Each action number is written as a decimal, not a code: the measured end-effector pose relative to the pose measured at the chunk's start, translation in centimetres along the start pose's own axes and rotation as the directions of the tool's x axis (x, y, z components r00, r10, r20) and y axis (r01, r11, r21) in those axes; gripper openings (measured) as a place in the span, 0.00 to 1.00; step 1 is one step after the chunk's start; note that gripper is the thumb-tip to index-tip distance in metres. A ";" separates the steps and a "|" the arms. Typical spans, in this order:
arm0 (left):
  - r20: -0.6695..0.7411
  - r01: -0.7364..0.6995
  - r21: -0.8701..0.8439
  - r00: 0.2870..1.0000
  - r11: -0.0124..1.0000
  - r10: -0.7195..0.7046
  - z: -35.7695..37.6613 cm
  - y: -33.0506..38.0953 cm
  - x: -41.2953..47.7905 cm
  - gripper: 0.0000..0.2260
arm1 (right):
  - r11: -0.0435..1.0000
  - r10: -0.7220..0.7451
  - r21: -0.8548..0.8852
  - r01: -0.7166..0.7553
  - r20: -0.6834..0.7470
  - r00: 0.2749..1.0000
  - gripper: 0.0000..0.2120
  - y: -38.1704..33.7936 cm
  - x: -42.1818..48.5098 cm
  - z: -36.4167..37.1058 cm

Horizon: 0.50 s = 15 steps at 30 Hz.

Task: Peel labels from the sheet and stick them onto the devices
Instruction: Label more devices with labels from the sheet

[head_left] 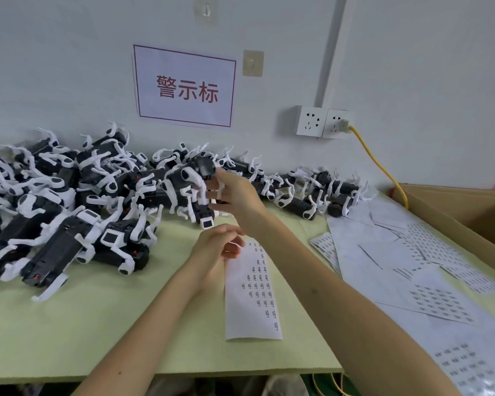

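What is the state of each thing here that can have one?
Long white paper label sheet, lying flat, partly emptied.
Black-and-white plastic device, lifted, held by right hand.
Left hand, on sheet's top end; hold unclear.
White wall socket, yellow cable plugged in.
Brown cardboard box, open.

Our factory labelling bench (97,324), we see a heap of identical black-and-white devices (55,212), loose label sheets (412,267), red-lettered wall sign (185,87), open cardboard carton (469,212)
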State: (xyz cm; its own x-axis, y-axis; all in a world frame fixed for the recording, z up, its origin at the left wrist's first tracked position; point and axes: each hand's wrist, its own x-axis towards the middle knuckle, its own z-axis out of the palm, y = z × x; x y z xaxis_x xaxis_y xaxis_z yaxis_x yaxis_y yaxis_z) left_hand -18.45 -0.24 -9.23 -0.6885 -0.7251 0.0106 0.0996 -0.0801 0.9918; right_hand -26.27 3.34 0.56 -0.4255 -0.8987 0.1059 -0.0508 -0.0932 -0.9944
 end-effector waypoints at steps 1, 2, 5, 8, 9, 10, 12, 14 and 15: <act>0.002 -0.001 -0.048 1.000 0.999 0.001 -0.3 0.1 0.0 0.12 | 0.999 -0.016 0.048 0.016 -0.002 1.000 0.16 -0.3 -0.2 -1.0; 0.004 -0.014 -0.116 1.000 0.993 0.014 -0.5 0.2 -0.1 0.11 | 0.995 -0.039 0.088 0.038 0.006 0.999 0.17 -0.4 -0.7 -2.1; 0.043 -0.002 -0.261 0.999 0.965 0.013 -0.7 0.7 -0.5 0.15 | 0.981 -0.092 0.175 0.088 0.011 0.996 0.24 0.7 -2.2 -5.2; 0.171 0.050 -0.371 0.985 0.927 0.015 -0.9 0.9 -0.6 0.26 | 0.984 -0.095 0.150 0.091 0.015 0.995 0.30 3.3 -3.6 -7.1; 0.196 0.060 -0.393 0.980 0.918 0.020 -1.0 0.9 -0.6 0.29 | 0.986 -0.084 0.145 0.081 0.017 0.996 0.30 4.5 -3.8 -7.6; 0.205 0.066 -0.400 0.979 0.914 0.019 -1.0 0.8 -0.5 0.30 | 0.986 -0.076 0.148 0.074 0.009 0.997 0.29 5.5 -4.1 -7.8; 0.192 0.090 -0.391 0.981 0.916 -0.014 -0.8 0.9 -0.5 0.28 | 0.985 -0.082 0.148 0.085 -0.028 0.996 0.27 7.0 -4.3 -7.7; 0.175 0.117 -0.382 0.983 0.917 -0.053 -0.6 0.8 -0.4 0.25 | 0.987 -0.115 0.109 0.119 -0.038 0.993 0.23 7.6 -4.3 -7.5; 0.170 0.118 -0.380 0.984 0.917 -0.056 -0.5 0.8 -0.4 0.24 | 0.987 -0.131 0.090 0.133 -0.024 0.991 0.21 7.6 -4.3 -7.4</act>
State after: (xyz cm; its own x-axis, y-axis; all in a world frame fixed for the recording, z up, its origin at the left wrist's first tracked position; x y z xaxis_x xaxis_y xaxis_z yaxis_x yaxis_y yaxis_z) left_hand -17.74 -0.38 -8.48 -0.8050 -0.5929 -0.0237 0.2831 -0.4189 0.8628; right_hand -31.52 9.64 -7.45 -0.4370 -0.8680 0.2357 -0.0250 -0.2503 -0.9679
